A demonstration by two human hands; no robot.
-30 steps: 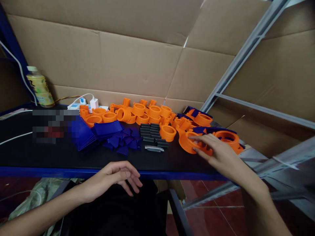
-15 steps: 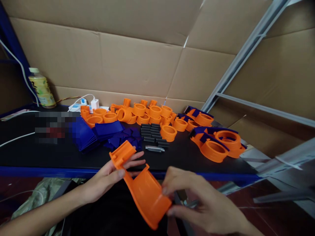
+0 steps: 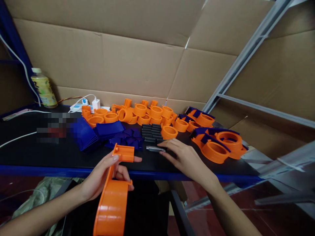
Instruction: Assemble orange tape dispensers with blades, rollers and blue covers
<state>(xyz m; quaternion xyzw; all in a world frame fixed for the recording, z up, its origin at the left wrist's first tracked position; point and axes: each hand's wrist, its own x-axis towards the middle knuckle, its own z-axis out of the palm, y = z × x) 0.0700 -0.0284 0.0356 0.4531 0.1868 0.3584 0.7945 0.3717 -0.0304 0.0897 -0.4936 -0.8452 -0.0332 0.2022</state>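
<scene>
Away from the orange part (image 3: pixel 112 206) swings my right hand (image 3: pixel 187 159), now half open, nearing the silver tool (image 3: pixel 154 148) at its 9 o'clock and black cylinders (image 3: pixel 149 131) at 10; contact, I can't tell. My left hand (image 3: pixel 98 175) has fingers wrapped around the part, its curved body hanging at 6 o'clock.

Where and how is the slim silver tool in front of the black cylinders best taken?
Probably by pinching the right end of the slim silver tool across its narrow width, from above and the near right. It lies flat, lengthwise left to right; the black cylinders crowd its far side, and the right grip is beside that end.
</scene>
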